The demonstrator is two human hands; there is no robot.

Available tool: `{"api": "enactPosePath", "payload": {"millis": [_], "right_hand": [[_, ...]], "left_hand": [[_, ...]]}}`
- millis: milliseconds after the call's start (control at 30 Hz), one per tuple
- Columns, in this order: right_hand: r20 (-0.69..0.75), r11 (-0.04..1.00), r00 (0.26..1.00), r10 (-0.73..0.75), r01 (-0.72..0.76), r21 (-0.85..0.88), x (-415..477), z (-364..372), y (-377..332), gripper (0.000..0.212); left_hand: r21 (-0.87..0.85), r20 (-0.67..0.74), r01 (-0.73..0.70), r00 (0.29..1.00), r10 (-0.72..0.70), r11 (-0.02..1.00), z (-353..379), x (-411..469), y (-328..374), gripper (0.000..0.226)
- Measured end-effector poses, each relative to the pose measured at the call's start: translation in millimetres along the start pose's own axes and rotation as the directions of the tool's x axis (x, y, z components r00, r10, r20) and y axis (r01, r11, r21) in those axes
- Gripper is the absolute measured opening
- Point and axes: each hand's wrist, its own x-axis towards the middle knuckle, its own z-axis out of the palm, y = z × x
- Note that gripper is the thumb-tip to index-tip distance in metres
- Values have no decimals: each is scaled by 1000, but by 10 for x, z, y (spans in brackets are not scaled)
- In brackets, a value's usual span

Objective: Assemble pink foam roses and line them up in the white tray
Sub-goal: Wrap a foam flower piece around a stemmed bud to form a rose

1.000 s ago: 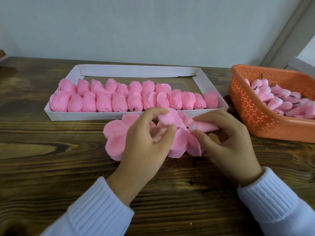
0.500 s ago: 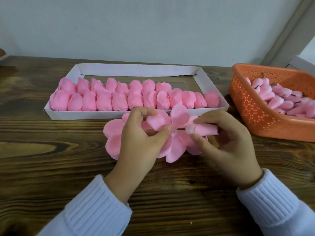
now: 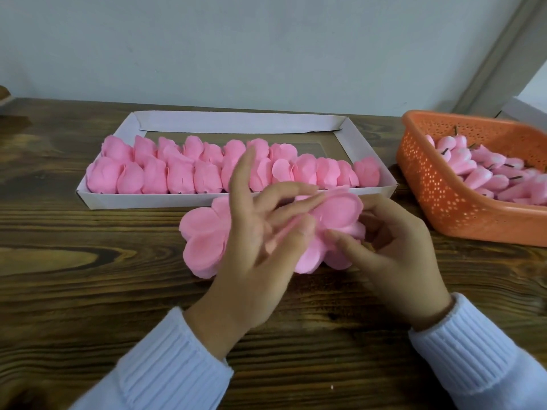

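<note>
A white tray (image 3: 236,121) lies on the wooden table with several finished pink foam roses (image 3: 183,176) lined up in two rows along its near side. In front of it, a pink petal piece (image 3: 337,211) sits between my hands. My left hand (image 3: 260,241) has its fingers spread and straight, pressing on the petals. My right hand (image 3: 393,247) curls round the piece from the right, pinching it at the middle. A stack of flat petal pieces (image 3: 204,235) lies on the table, partly under my left hand.
An orange perforated basket (image 3: 438,196) at the right holds several pink rose buds (image 3: 485,173) with dark stems. The tray's far half shows bare bottom. A wall runs close behind the table.
The bud's stem was pushed into the petal piece. My left hand let go its pinch and spread its fingers over the petals. The right hand moved in under them.
</note>
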Motion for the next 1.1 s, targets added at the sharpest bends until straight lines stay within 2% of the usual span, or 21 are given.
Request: {"api": "enactPosePath", "payload": {"millis": [133,233,300,467,567,600,667,733,767,867,1033,1100], "right_hand": [[8,961,991,135,-133,241,29,17,-6,28],[62,890,967,247,-252,381,48,37,-28,32],[81,866,956,283,-291,407,54,43,-53,29],[101,866,950,295,-311,391,78,92,-171,31],[115,819,932,344,-358,448,103,168,-248,37],[139,772,918,371,-388,503,119,193,-270,42],[224,608,882,415,-452,653,154,245,-304,45],[316,454,850,422,-500,737,175,295,-318,50],[356,408,838,413,-520,751,174,324,-322,53],[450,332,803,390,-579,745,143,388,-301,48],[557,145,775,297,-614,776,104,391,-260,34],[586,121,753,299,-639,760,100,382,-241,33]], "left_hand": [[97,256,-43,966,16,994,29,-44,-10,79],[126,345,-72,938,25,989,32,-52,-27,80],[127,352,-102,934,51,987,32,-50,-40,78],[12,239,-143,961,136,990,37,-20,-11,67],[-32,33,-235,971,236,972,51,1,27,58],[-32,-44,-263,964,262,964,41,4,38,55],[35,-156,-294,942,295,955,6,15,56,49],[101,-209,-269,935,285,958,-32,37,72,42],[103,-225,-242,939,260,965,-45,49,79,38],[63,-238,-159,956,170,985,-42,51,104,33],[-18,-223,-75,972,69,997,-33,50,129,27],[-20,-218,-67,974,61,998,-35,55,135,24]]}}
